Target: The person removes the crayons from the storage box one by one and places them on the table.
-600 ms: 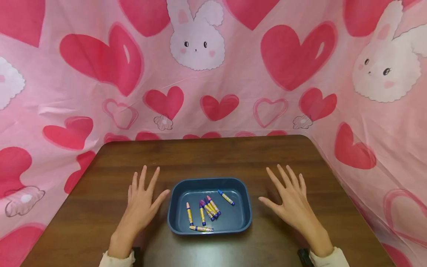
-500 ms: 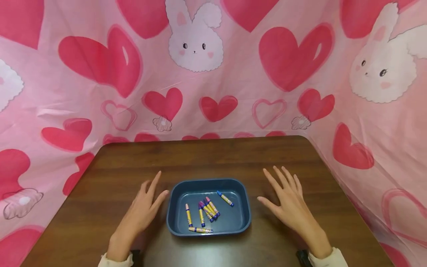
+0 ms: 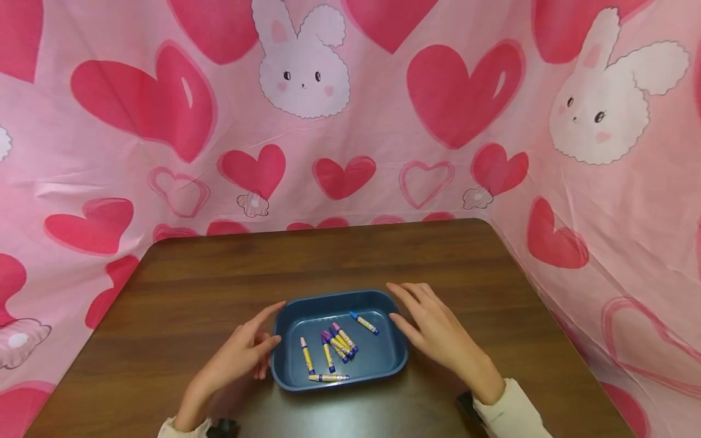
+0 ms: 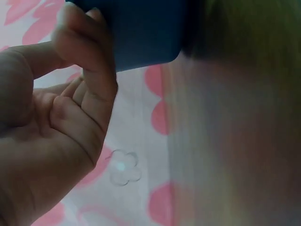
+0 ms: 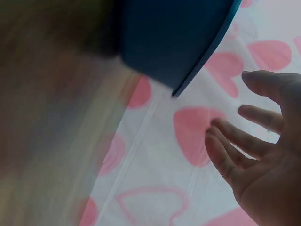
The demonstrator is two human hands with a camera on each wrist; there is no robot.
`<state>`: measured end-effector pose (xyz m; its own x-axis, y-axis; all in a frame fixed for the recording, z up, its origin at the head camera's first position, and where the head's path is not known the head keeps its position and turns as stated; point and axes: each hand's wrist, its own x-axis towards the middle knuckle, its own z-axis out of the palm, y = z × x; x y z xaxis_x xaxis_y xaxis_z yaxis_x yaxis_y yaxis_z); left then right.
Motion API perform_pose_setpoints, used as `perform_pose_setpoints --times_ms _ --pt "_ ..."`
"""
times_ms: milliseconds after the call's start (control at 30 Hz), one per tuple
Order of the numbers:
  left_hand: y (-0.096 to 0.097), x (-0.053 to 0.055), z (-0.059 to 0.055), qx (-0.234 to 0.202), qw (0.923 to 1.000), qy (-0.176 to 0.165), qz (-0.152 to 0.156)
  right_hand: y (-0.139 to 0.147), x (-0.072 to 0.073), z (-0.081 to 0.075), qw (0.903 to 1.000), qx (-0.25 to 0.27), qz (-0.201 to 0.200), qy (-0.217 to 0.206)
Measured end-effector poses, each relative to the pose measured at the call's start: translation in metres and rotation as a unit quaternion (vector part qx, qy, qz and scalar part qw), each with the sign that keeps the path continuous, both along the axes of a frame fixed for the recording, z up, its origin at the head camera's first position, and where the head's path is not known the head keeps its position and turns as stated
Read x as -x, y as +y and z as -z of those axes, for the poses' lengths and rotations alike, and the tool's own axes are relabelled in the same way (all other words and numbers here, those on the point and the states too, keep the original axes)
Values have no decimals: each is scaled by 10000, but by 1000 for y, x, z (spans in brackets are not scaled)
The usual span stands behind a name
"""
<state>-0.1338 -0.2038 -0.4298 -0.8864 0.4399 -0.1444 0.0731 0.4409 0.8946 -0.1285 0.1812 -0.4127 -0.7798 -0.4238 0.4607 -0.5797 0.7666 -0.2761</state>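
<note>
A dark blue plastic tray (image 3: 379,358) lies near the middle of the table, with several crayons inside. The blue crayon (image 3: 364,323) is apart at the right; a cluster of pink and purple crayons (image 3: 339,344) sits centrally. A peach crayon (image 3: 307,356) lies at the left, and another crayon (image 3: 328,378) along the front wall. My left hand (image 3: 237,358) grips the tray's left side, thumb at the rim, lower fingers curled outside. My right hand (image 3: 435,325) reaches over the right rim in the head view, fingers loosely bent; the right wrist view shows this hand (image 5: 263,146) apart from the tray.
The brown wooden table (image 3: 306,255) has rounded far corners. A pink cloth (image 3: 383,128) with hearts and rabbits hangs behind it and along both sides. Dark straps (image 3: 221,428) show at the wrists below pale sleeves (image 3: 509,410).
Both hands have moved inward to the tray's sides, the left fingers curling. The tray has turned slightly, and the head view has shifted a little.
</note>
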Motion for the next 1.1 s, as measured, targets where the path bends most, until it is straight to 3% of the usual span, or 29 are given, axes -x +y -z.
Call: perform_pose_setpoints --times_ms 267,400,567,833,1100 --pt "9 17 15 -824 9958 -129 371 -28 12 -6 9938 -801 -193 -741" --pt "8 19 25 -1180 9920 -139 421 -44 20 2 9876 -1216 -211 -973" --pt "5 18 36 -1633 9850 -303 464 -55 22 20 9832 -1586 -18 -905" --pt "5 17 44 -2110 9706 -1054 486 -58 25 46 9841 -1671 481 -349" --pt "8 19 44 -2162 9671 -1220 561 -56 31 47 9851 -1598 557 -301"
